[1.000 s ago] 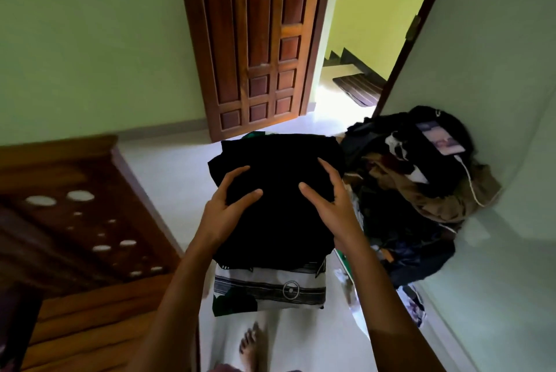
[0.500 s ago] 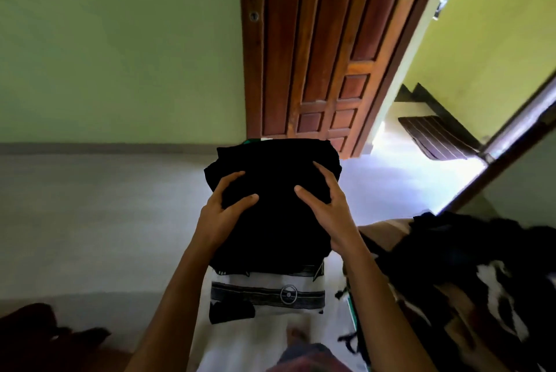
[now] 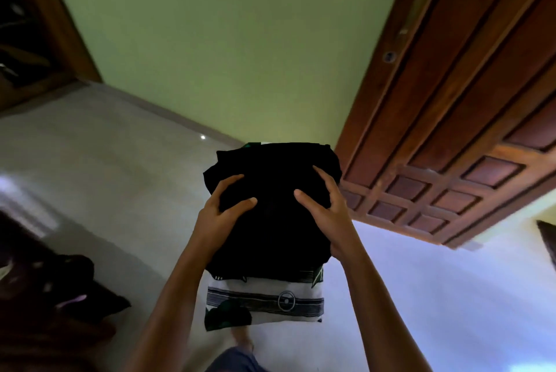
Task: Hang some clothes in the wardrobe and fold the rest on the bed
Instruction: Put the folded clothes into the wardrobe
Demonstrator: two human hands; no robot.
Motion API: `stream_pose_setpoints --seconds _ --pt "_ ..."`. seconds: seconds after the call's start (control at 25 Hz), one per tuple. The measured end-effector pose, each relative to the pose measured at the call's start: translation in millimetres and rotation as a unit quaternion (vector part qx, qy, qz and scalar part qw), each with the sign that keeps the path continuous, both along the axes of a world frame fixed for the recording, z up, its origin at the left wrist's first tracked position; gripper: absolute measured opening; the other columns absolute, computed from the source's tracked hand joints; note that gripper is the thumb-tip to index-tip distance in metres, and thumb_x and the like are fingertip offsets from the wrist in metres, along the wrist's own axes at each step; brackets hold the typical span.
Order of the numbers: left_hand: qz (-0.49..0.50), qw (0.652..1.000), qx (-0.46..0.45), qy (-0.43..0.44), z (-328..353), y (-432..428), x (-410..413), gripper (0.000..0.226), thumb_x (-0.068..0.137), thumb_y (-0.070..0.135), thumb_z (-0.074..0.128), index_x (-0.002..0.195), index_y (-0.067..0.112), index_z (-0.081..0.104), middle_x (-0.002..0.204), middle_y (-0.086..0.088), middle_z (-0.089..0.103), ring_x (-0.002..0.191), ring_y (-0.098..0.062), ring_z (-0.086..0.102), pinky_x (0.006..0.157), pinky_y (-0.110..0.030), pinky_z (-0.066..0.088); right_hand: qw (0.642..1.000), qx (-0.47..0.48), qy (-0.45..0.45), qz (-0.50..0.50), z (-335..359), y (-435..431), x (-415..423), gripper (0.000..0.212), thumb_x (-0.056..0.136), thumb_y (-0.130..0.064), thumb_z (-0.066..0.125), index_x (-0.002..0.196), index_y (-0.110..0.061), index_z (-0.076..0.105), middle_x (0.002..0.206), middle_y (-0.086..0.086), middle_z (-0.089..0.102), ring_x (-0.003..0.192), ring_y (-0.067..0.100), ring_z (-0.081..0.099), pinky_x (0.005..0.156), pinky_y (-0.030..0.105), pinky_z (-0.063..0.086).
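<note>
One stack of folded clothes, held up in the air in front of the person, above the floor. Two layers are countable: a black piece on top, plain and bulky with rounded corners, and a white piece under it, sticking out at the near edge. The white piece has a grey-and-black striped band, a round logo and dark green leaf prints. A bit of green and white shows at the far edge too.

Two hands, apart, one on each side. The left hand and right hand each clamp the stack, thumb and forefinger spread on the black top. The other fingers are hidden.

One wooden door stands open on the right, and the stack's far right corner looks close to its lower edge. A green wall is straight ahead. The pale floor runs wide to the left, up to a dark heap at lower left. A wooden frame with a dark inside is at upper left; contents unclear. One bare foot is below the stack.
</note>
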State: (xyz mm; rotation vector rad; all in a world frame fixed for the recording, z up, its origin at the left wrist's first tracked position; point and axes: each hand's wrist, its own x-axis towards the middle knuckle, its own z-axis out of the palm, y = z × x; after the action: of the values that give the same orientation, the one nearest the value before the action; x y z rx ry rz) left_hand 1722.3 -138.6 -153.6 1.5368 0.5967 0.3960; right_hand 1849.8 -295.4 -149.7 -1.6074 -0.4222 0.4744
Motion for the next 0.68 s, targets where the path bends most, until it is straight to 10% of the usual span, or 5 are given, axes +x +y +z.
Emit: stream_pose_setpoints --seconds 0.68 --pt "0.247 0.969 0.019 0.014 6.0 401.8 136.5 0.041 0.084 0.027 0.067 0.121 0.040 0.053 0.110 0.011 0.057 0.095 -0.013 0.062 0.072 -0.027 0.053 0.975 0.009 0.046 0.215 3.6 474.1 191.6 0.054 0.081 -0.024 0.074 0.127 -0.040 0.052 0.125 -0.007 0.059 0.108 0.008 0.060 0.089 0.028 0.053"
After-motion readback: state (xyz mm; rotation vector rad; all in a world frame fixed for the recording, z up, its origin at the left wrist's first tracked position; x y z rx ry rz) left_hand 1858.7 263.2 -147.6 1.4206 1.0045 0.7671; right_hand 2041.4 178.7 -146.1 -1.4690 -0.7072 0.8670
